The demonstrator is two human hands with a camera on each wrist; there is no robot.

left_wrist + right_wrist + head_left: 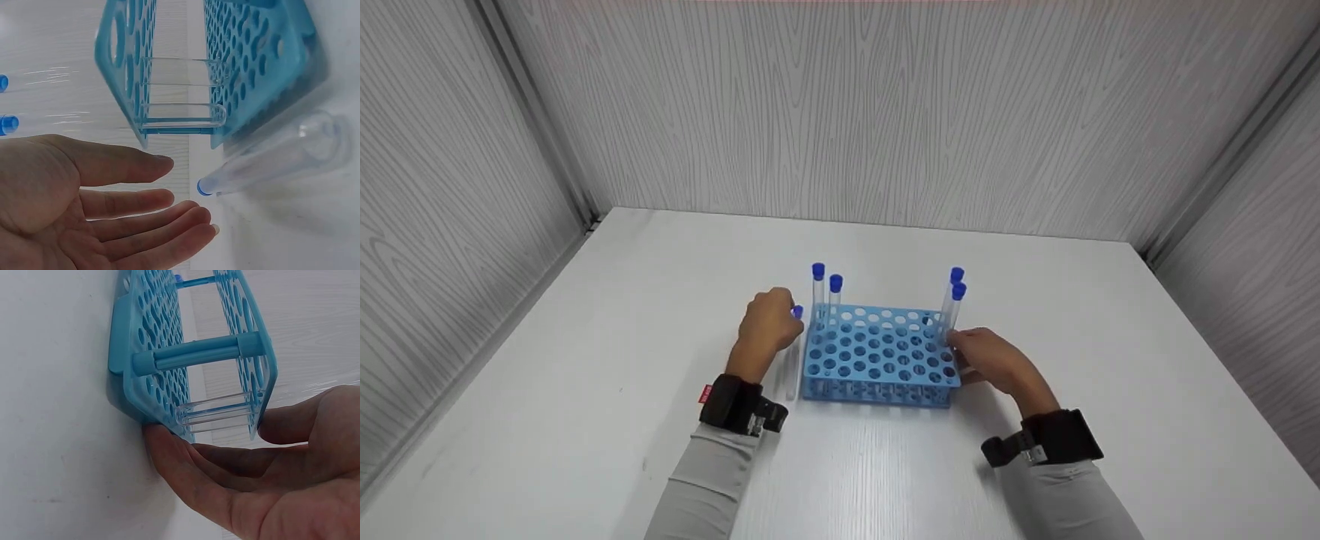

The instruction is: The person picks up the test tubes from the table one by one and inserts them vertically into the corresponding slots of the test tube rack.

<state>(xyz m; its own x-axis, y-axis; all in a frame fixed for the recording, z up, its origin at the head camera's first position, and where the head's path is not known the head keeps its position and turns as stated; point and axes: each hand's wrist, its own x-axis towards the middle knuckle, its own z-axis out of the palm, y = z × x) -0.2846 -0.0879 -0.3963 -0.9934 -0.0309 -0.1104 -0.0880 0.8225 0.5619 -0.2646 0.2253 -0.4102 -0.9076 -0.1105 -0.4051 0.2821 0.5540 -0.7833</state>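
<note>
A blue test tube rack (877, 352) stands on the white table, holding two blue-capped test tubes at its back left corner and two at its back right. My right hand (988, 356) grips the rack's right end; in the right wrist view the thumb is at the top plate and the fingers (185, 475) reach the lower plate. Left of the rack, a clear test tube (281, 154) with a blue cap lies on the table. Close to that cap is my left hand (769, 322), its fingers loosely extended in the left wrist view, with nothing held.
The white tabletop (870, 465) surrounds the rack. Behind it rises a grey wood-grain panel (840, 112), with similar panels on the left (450, 210) and right (1252, 187). Each wrist wears a black strap.
</note>
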